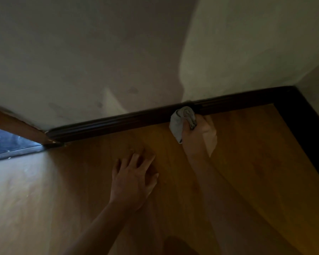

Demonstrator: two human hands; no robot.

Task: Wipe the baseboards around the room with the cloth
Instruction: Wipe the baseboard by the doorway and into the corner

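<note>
A dark brown baseboard [109,124] runs along the foot of the pale wall and turns a corner at the upper right. My right hand [201,137] grips a bunched grey cloth [181,119] and holds it against the baseboard, a little left of that corner. My left hand [134,178] lies flat on the wooden floor with its fingers spread, nearer to me and left of the cloth.
A second run of dark baseboard [302,129] follows the right wall toward me. At the left a wooden door frame [20,127] meets the baseboard's end, with a metal threshold [15,152] and a dark opening beyond it. Wooden floor [247,162] fills the foreground.
</note>
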